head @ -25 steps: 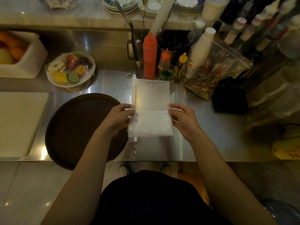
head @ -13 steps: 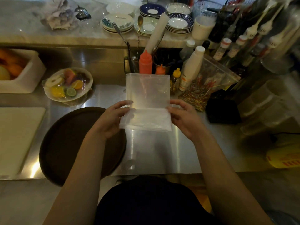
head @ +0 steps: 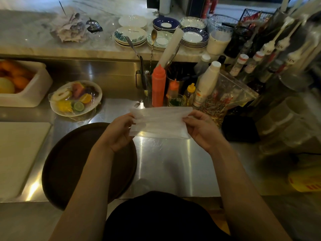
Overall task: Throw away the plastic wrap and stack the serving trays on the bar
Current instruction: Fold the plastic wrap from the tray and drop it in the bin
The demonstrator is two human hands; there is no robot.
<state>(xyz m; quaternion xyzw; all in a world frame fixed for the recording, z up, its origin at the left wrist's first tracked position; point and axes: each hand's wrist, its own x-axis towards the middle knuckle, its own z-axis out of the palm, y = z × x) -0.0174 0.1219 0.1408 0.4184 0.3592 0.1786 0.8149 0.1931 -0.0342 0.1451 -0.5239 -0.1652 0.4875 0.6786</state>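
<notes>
Plastic wrap [head: 160, 124]: translucent and whitish, folded into a flat band of several layers, faintly creased; held level in the air above the steel counter [head: 173, 164], in front of the red squeeze bottle [head: 158, 85].
Left hand [head: 119, 133]: fingers pinched shut on the left end of the wrap.
Right hand [head: 202, 130]: fingers pinched shut on the right end; the two hands are apart, with the band stretched between them.
Serving tray [head: 73, 164]: dark brown, round, bare on top, lying flat on the counter just left of the hands, its near edge hanging past the counter's front. Whether it is one tray or several stacked, I cannot tell.
Progress: early, by my reading. The wrap is off and folded small but not yet thrown away; no bin is visible.
Left to do: bin the wrap, then stack the trays on the bar.
Nearby: a plate of cut fruit [head: 75, 98] under cling film sits beyond the tray, untouched.
</notes>
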